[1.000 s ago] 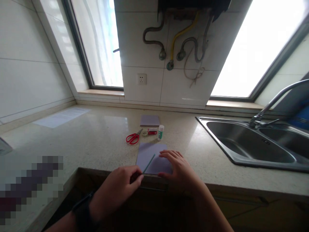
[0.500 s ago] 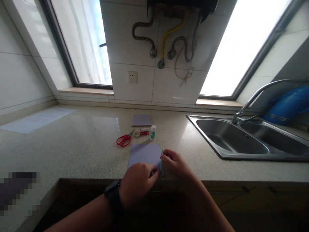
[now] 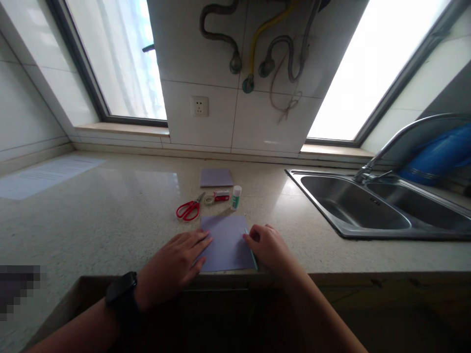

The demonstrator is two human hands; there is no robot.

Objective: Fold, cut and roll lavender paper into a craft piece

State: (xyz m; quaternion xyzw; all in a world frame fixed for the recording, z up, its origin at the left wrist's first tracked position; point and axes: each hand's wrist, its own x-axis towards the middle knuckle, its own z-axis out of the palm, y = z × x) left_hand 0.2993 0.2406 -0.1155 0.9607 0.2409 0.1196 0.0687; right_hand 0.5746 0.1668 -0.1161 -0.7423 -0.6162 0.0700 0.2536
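A sheet of lilac paper (image 3: 226,245) lies flat at the front edge of the counter. My left hand (image 3: 176,257), with a dark watch on its wrist, rests on the sheet's left edge with its fingers stretched out. Along the right edge runs a thin pale green strip (image 3: 253,257); whether it is a fold of the paper or a separate piece I cannot tell. The curled, pinched fingers of my right hand (image 3: 268,245) hold the upper part of this strip. Behind the sheet are red-handled scissors (image 3: 188,210), a tape roll (image 3: 208,200), a small red-and-white box (image 3: 221,195) and an upright glue stick (image 3: 236,198).
More lilac paper (image 3: 216,177) lies farther back. A steel double sink (image 3: 340,228) with a tap (image 3: 390,144) is set into the counter on the right. Printed white paper (image 3: 47,176) lies at the far left. A socket (image 3: 199,106) and pipes are on the wall.
My left hand has moved left from the sheet's lower right corner to its left edge, and its fingers have straightened. My right hand stays at the right edge. The view has tilted slightly downward.
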